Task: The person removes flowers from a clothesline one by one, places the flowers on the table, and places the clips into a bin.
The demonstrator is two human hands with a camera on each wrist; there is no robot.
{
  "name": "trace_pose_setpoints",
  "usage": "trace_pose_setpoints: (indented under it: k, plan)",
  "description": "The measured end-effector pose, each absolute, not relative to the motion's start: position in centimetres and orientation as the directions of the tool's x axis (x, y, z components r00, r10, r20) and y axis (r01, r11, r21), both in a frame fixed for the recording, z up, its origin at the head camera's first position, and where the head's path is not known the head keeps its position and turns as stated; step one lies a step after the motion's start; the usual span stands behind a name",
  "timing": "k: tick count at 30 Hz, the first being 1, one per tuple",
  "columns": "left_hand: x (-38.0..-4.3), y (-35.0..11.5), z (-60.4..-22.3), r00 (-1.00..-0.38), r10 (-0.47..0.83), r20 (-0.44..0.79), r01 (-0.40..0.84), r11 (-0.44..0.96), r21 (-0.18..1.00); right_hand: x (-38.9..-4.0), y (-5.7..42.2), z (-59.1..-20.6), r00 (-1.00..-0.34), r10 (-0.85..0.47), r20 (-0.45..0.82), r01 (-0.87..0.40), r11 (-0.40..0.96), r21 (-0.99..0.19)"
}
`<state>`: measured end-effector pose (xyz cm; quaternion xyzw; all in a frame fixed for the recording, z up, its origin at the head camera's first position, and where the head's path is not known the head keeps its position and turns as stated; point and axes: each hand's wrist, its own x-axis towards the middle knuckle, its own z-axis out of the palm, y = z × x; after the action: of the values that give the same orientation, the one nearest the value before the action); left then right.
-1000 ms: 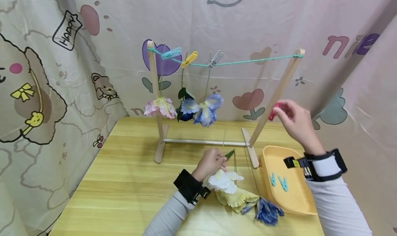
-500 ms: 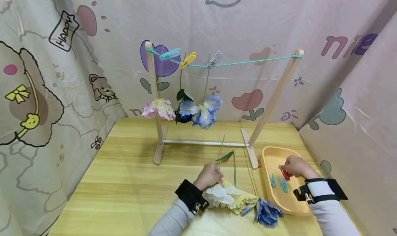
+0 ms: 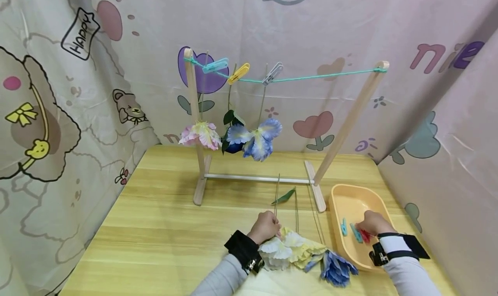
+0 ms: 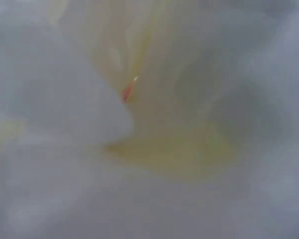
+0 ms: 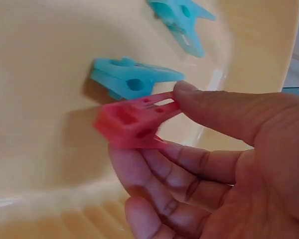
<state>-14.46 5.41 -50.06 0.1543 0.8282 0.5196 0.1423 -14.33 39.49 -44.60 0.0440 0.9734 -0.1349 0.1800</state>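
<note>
My right hand (image 5: 209, 164) pinches the red plastic clothespin (image 5: 132, 119) inside the yellow tray (image 3: 352, 201); my left hand (image 3: 265, 227) grips the white fabric flower's wire stem (image 3: 277, 192), which points away toward the rack.

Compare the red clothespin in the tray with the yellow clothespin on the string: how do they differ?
The red clothespin is pinched by the right hand over the tray; the yellow clothespin is clipped on the string, untouched. The red one grips nothing; the yellow one holds a stem. Both look like plastic pegs.
</note>
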Motion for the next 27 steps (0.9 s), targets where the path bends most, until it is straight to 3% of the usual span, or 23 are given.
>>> trace_pose_setpoints:
  k: [5,14,27]
  plan:
    - [-14.2,6.1,-50.7,-0.924,0.378,-0.051,0.146,0.474,0.868,-14.2,39.1,-45.0,-0.929,0.038,-0.368,0.141,0.956,-0.258]
    - [-13.6,7.0,-50.8,-0.934,0.315,-0.170,0.051,0.587,0.808,-14.3,38.4,-45.1,-0.926,-0.006,-0.378,0.097,0.963,-0.253]
    - [-13.2,6.4,-50.2,-0.955,0.281,-0.096,0.109,0.633,0.766,-14.0,38.9,-44.6,-0.941,0.028,-0.339,0.136,0.944,-0.301]
